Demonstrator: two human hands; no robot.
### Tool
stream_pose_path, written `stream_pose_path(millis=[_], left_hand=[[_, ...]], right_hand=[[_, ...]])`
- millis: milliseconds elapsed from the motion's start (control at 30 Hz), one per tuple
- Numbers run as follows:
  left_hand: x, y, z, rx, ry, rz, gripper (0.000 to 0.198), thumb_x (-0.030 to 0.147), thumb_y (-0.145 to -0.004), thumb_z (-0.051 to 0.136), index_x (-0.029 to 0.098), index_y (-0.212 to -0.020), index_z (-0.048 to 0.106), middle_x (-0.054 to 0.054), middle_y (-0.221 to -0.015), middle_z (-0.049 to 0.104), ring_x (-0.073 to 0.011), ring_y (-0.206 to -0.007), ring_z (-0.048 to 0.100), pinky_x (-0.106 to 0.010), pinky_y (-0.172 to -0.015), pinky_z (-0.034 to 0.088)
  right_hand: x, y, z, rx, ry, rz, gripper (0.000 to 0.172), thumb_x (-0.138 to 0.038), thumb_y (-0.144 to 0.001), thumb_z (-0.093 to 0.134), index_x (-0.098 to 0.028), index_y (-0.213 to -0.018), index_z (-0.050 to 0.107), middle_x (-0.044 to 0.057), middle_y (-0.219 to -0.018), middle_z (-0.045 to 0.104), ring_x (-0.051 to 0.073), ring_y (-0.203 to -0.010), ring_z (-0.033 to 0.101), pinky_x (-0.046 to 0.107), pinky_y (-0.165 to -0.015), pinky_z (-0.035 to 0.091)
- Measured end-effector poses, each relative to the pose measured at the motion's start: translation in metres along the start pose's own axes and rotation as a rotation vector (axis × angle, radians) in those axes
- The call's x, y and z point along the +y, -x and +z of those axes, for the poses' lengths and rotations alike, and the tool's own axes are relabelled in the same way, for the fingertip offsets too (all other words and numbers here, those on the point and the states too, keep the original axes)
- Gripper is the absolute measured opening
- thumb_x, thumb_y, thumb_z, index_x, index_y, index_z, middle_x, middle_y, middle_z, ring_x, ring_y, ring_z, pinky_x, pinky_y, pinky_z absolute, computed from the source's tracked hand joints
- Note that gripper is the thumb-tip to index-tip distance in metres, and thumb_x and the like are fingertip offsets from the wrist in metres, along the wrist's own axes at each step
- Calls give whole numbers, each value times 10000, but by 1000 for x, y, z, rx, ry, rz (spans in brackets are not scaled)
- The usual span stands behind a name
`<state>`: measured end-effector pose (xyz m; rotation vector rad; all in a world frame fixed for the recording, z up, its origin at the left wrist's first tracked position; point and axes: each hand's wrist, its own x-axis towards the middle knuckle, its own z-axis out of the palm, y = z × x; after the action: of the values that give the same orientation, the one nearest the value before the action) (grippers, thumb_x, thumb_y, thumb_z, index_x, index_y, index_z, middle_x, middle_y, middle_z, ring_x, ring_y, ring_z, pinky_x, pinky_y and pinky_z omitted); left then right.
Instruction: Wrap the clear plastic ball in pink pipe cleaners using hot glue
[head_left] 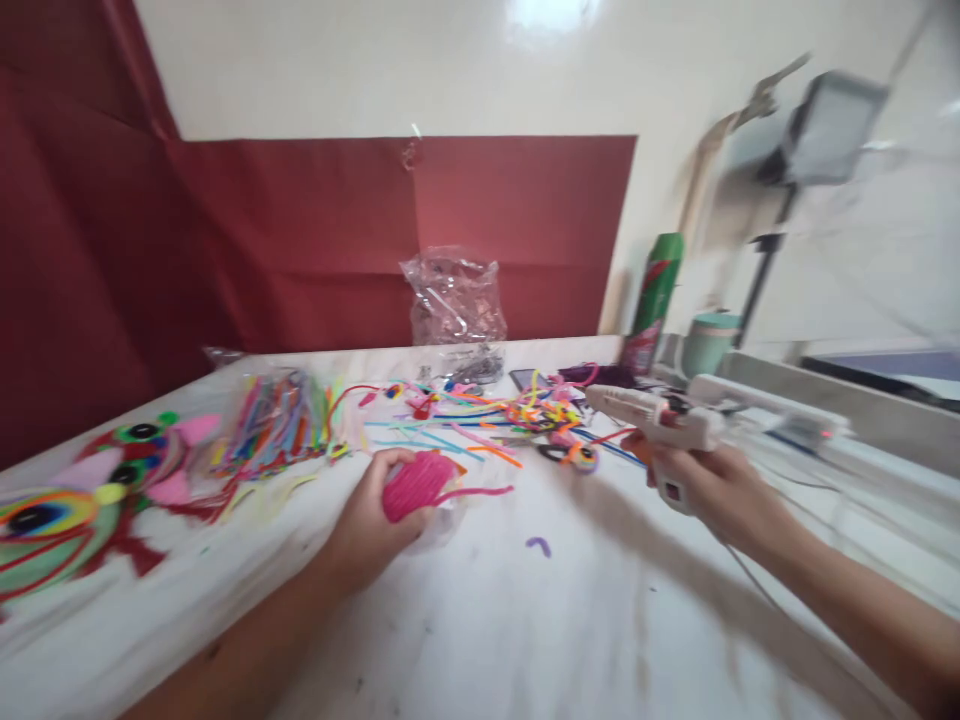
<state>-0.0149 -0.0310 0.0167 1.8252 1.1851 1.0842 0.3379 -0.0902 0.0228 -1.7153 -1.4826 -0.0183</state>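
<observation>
My left hand (379, 525) is closed round a pink pipe-cleaner coil (421, 485), wound into a rounded shape with one loose end sticking out to the right. Something clear shows under its lower edge. On the right, my right hand (694, 485) grips a white hot glue gun (652, 415) by its handle, the nozzle aimed left. A cord trails down from the gun. Below and between the hands lies a short purple pipe-cleaner piece (538, 546). Motion blurs the view somewhat.
Bundled pipe cleaners (274, 420) and colourful craft faces (142, 450) lie at left. Loose pipe cleaners (465, 425) spread across the middle. Behind them stands a clear plastic bag (457, 300). A green spray can (656, 300), a mint cup (711, 343) and a power strip (780, 405) are at right.
</observation>
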Motion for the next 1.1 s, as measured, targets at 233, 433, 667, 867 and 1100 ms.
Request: stream_pose_path(millis=[233, 433, 667, 867, 1100], left_hand=[[-10, 0, 0, -27, 224, -16, 552, 352, -628, 727, 208, -1068, 425, -20, -931, 587, -159, -721, 590, -247, -611, 449], [-1, 1, 0, -30, 208, -35, 512, 296, -622, 726, 210, -1026, 422, -3, -880, 571, -146, -705, 554, -244, -614, 431], [3, 3, 3, -42, 181, -69, 551, 302, -620, 735, 218, -1053, 406, -7, -913, 565, -154, -721, 566, -254, -625, 438], [3, 5, 5, -25, 156, -26, 539, 284, -624, 732, 212, -1055, 417, -23, -938, 562, -183, -808, 584, -269, -666, 458], [3, 5, 6, -28, 174, -48, 549, 308, -626, 744, 219, -1052, 409, -31, -990, 560, -166, -766, 579, -260, -631, 451]], right_hand=[[-77, 40, 30, -364, -308, -65, 684, -825, -685, 374, -282, -666, 790, 73, -664, 743, 247, -558, 667, 317, -524, 566], [-57, 54, 56, -337, -249, -178, 611, -764, -737, 373, -336, -713, 809, 67, -739, 772, 288, -620, 714, 354, -658, 599], [-47, 58, 64, -272, -272, -229, 481, -687, -766, 440, -372, -770, 804, 26, -873, 783, 312, -768, 737, 395, -781, 577], [-37, 66, 71, -251, -264, -243, 445, -664, -779, 453, -379, -825, 792, 20, -988, 767, 326, -899, 720, 403, -762, 582], [-23, 70, 75, -286, -239, -245, 491, -625, -793, 464, -329, -1097, 711, 46, -1019, 760, 319, -922, 715, 426, -786, 582]])
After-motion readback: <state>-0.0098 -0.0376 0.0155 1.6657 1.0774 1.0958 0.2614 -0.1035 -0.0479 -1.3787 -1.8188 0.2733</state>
